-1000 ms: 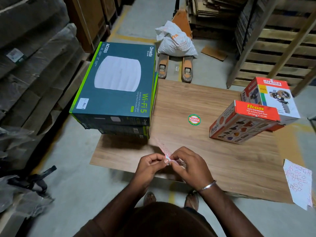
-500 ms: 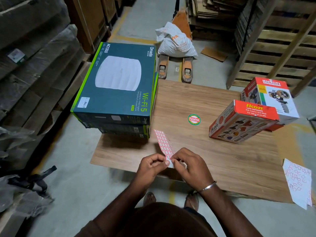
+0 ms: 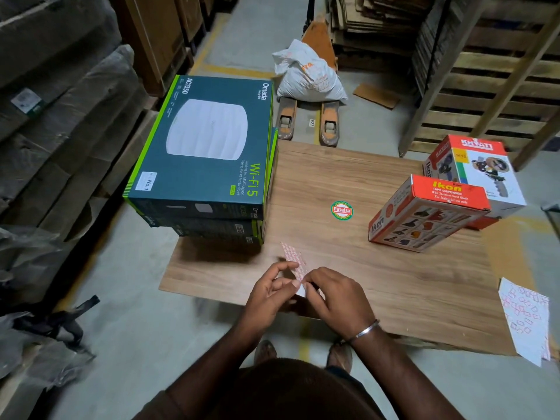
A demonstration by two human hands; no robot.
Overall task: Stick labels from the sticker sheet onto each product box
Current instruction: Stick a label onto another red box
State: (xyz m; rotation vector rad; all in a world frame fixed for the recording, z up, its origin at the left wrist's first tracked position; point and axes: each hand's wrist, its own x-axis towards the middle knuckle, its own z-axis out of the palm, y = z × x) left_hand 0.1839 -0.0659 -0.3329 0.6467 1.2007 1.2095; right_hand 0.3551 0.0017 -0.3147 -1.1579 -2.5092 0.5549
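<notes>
A low wooden worktop (image 3: pixel 378 268) carries a stack of teal boxes (image 3: pixel 206 153), the top one already labelled "No.1", and two tape boxes (image 3: pixel 430 210) well apart on the right. A spent sheet (image 3: pixel 524 316) lies at the worktop's right edge. The sticker strip (image 3: pixel 295 262), upright half a second ago, now tilts, blurred, as the right hand (image 3: pixel 336 295) pinches it. The left hand's (image 3: pixel 269 295) fingers have loosened, apparently peeling off a label.
</notes>
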